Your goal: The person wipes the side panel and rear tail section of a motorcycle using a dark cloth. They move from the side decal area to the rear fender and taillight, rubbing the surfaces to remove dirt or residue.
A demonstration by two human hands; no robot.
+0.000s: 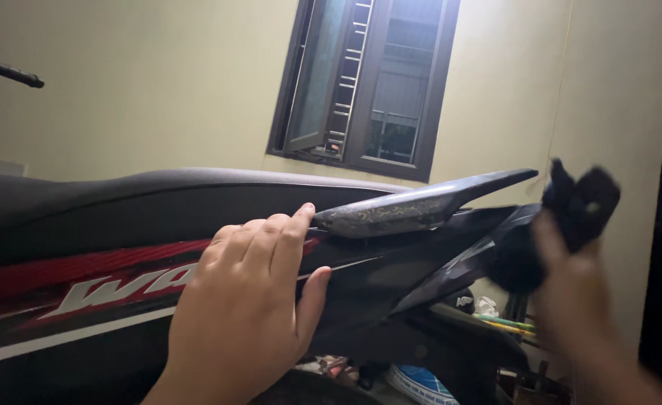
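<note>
Left hand [244, 300] lay flat, fingers [289, 240] together, on the motorbike's side panel [83, 289] — red stripe running lengthwise — beside the grab rail [413, 206] pointing right. Right hand [571, 292], blurred, clutched a dark cloth [582, 199] at the tail.

A white lettered decal [121, 289] on the motorbike's red side stripe.

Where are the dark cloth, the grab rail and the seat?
dark cloth [582, 202], head view, on its upper bunched part above the right hand.
grab rail [413, 208], head view, mid-length of its top face.
seat [158, 196], head view, on its side.
</note>
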